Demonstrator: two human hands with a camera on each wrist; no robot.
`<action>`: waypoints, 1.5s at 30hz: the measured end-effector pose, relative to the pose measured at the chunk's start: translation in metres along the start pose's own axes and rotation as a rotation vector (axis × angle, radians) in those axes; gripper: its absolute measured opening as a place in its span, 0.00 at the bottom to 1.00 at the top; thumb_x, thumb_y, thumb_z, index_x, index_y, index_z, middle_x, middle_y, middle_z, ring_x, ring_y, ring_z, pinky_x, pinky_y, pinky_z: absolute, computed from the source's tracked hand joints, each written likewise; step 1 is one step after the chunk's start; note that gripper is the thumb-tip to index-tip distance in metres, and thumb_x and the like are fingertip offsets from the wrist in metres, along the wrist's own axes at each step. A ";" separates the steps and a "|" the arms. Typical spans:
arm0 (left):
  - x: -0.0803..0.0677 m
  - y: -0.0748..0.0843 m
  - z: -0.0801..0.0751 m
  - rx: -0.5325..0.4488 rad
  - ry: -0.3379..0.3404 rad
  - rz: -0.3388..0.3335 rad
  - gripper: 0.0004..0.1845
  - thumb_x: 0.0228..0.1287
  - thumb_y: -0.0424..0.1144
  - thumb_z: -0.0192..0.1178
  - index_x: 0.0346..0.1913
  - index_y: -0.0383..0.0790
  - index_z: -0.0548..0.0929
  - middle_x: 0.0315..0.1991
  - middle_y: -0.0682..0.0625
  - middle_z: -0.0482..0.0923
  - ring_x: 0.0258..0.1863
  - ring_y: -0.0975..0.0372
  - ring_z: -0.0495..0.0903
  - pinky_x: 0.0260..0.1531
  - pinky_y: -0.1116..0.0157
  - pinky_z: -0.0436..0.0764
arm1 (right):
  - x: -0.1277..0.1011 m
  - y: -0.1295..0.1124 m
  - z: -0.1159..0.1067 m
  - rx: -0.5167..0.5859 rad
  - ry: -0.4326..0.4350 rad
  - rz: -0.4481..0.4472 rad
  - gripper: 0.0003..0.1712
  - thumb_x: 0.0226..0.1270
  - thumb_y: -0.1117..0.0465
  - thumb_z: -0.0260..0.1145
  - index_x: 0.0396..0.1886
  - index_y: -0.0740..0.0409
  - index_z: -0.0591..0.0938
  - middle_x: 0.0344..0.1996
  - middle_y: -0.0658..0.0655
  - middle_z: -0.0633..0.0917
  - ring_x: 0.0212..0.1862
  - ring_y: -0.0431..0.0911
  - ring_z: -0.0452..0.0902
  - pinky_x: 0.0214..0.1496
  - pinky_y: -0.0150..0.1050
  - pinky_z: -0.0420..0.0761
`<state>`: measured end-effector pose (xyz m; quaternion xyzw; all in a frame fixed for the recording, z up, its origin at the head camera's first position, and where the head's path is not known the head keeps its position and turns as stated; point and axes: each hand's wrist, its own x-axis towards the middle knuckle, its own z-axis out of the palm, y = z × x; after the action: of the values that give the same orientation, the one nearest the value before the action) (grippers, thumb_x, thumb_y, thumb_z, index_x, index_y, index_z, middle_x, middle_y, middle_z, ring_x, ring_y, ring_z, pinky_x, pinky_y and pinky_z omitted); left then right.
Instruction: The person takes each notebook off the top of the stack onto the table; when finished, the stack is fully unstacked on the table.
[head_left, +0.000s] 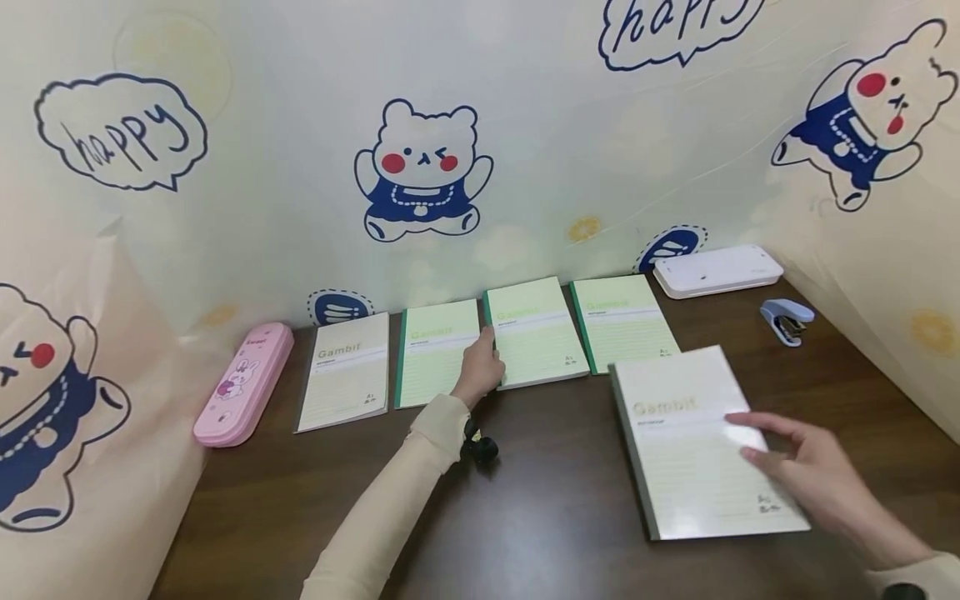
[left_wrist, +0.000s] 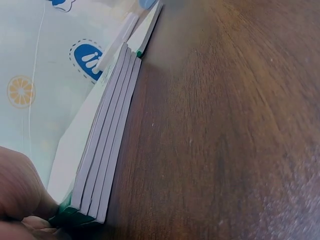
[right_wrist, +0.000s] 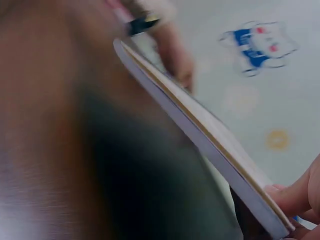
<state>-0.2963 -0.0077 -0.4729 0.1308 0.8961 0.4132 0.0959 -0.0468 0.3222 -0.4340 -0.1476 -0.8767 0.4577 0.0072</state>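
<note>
Along the back of the brown table [head_left: 540, 508] lies a row of notebooks: a beige one [head_left: 345, 371], a green one [head_left: 438, 350], a thicker green stack [head_left: 536, 333] and another green one [head_left: 622, 321]. My left hand [head_left: 480, 367] grips the stack's near left corner; the left wrist view shows the stack [left_wrist: 107, 155] edge-on with my fingers [left_wrist: 20, 190] at its corner. A separate beige Gambit notebook [head_left: 697, 442] lies nearer, on the right. My right hand [head_left: 787, 454] pinches its right edge, and in the right wrist view this notebook [right_wrist: 200, 135] looks tilted up off the table.
A pink pencil case [head_left: 243, 385] lies at the left end of the row. A white case [head_left: 717, 269] and a blue stapler [head_left: 786, 321] sit at the back right. Bear-printed sheets wall in the table on three sides.
</note>
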 end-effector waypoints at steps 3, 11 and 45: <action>-0.001 -0.001 -0.004 0.005 0.008 -0.012 0.31 0.63 0.24 0.41 0.69 0.32 0.47 0.69 0.40 0.46 0.63 0.53 0.60 0.46 0.62 0.68 | 0.005 0.005 0.021 -0.056 -0.033 -0.010 0.25 0.56 0.62 0.66 0.55 0.60 0.76 0.56 0.69 0.71 0.45 0.48 0.73 0.38 0.37 0.74; 0.002 -0.003 -0.014 0.033 0.026 -0.003 0.30 0.64 0.26 0.41 0.69 0.32 0.47 0.70 0.40 0.45 0.67 0.54 0.48 0.56 0.60 0.65 | 0.016 -0.004 0.041 -0.424 -0.013 -0.188 0.23 0.51 0.67 0.66 0.51 0.60 0.79 0.34 0.67 0.78 0.33 0.52 0.69 0.28 0.41 0.67; -0.015 0.005 -0.002 0.010 0.026 0.044 0.29 0.67 0.33 0.42 0.69 0.35 0.51 0.70 0.41 0.44 0.45 0.45 0.74 0.33 0.63 0.70 | 0.174 -0.095 0.149 -0.218 -0.243 -0.291 0.32 0.63 0.63 0.59 0.65 0.68 0.61 0.63 0.69 0.63 0.65 0.62 0.54 0.62 0.55 0.58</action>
<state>-0.2822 -0.0109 -0.4669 0.1455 0.8963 0.4123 0.0746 -0.2597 0.1978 -0.4654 0.0367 -0.9275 0.3688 -0.0485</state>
